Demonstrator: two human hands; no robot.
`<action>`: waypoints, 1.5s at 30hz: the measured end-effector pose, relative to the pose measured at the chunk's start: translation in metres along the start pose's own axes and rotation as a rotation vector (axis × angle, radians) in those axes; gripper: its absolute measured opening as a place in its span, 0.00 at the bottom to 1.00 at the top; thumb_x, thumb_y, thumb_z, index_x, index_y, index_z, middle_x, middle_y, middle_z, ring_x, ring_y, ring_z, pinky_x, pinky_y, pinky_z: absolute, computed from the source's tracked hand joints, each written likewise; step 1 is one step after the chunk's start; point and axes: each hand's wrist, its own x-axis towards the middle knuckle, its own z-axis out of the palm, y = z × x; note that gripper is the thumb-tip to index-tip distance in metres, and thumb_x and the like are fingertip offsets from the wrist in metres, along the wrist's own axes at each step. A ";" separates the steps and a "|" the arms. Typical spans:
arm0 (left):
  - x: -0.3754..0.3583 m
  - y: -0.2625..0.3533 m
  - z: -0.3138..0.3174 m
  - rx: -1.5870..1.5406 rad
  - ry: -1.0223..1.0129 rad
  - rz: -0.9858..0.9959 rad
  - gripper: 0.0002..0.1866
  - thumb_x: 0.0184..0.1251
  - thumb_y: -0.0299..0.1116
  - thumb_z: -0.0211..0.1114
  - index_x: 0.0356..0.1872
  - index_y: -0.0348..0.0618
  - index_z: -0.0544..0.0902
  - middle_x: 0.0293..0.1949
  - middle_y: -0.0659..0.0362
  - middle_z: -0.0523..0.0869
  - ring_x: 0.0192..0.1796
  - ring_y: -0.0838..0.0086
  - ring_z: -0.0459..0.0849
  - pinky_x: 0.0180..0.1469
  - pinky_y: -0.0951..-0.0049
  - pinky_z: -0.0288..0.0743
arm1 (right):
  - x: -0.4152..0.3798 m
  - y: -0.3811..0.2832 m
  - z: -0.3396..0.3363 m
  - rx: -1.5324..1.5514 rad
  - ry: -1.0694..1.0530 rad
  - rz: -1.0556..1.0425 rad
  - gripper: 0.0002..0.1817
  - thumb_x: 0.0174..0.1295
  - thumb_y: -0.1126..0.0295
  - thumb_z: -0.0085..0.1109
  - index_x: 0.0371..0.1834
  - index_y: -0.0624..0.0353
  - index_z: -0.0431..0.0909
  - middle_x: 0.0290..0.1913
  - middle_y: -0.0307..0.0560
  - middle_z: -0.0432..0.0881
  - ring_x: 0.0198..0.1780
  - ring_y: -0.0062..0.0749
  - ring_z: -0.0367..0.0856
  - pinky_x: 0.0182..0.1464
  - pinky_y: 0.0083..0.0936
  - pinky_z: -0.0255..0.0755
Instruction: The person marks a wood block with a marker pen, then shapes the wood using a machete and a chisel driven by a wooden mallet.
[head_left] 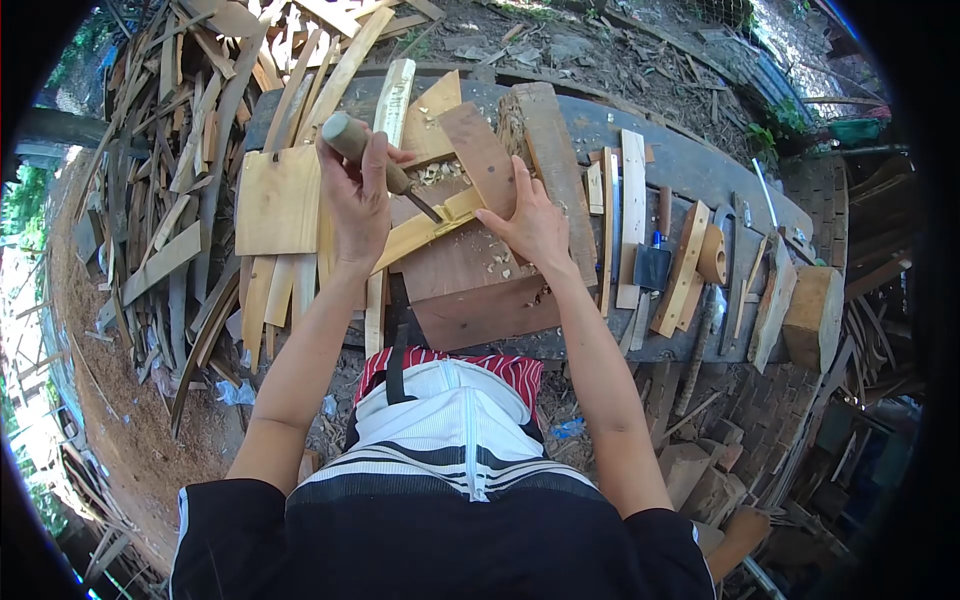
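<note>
My left hand point(358, 195) is wrapped round the wooden handle of a chisel point(398, 180), whose blade slants down to a notch in a pale yellow wood strip point(415, 232). The strip lies slantwise on a large reddish-brown wood block point(480, 290). My right hand point(535, 222) presses on the strip's right end with the thumb, its fingers spread against a flat brown board point(478, 150). Wood shavings lie around the notch and on the block.
A square yellow board point(278, 202) lies left on the dark workbench point(600, 115). To the right are a white strip point(632, 200), a wooden plane point(712, 255), a dark square tool point(652, 268) and a thick block point(812, 315). Scrap wood point(180, 220) is heaped at far left.
</note>
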 end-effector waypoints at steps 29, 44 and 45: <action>-0.026 -0.043 0.024 0.346 -0.185 0.249 0.28 0.61 0.26 0.66 0.59 0.41 0.61 0.39 0.55 0.80 0.37 0.68 0.82 0.38 0.68 0.76 | -0.070 -0.099 -0.160 0.063 0.059 -0.427 0.50 0.49 0.53 0.65 0.76 0.52 0.54 0.55 0.64 0.80 0.52 0.55 0.83 0.57 0.42 0.77; -0.036 -0.041 0.024 0.412 -0.289 0.106 0.30 0.55 0.25 0.69 0.59 0.35 0.66 0.44 0.50 0.83 0.41 0.63 0.85 0.38 0.68 0.77 | -0.081 -0.099 -0.154 0.359 0.334 -0.601 0.48 0.53 0.50 0.61 0.78 0.49 0.52 0.57 0.64 0.79 0.48 0.55 0.85 0.52 0.44 0.78; -0.034 -0.034 0.028 0.062 -0.266 -0.113 0.31 0.58 0.25 0.68 0.61 0.36 0.63 0.41 0.53 0.82 0.41 0.65 0.83 0.41 0.69 0.77 | -0.079 -0.093 -0.143 0.019 0.154 -0.473 0.48 0.53 0.47 0.62 0.77 0.47 0.55 0.38 0.59 0.83 0.36 0.53 0.85 0.41 0.40 0.78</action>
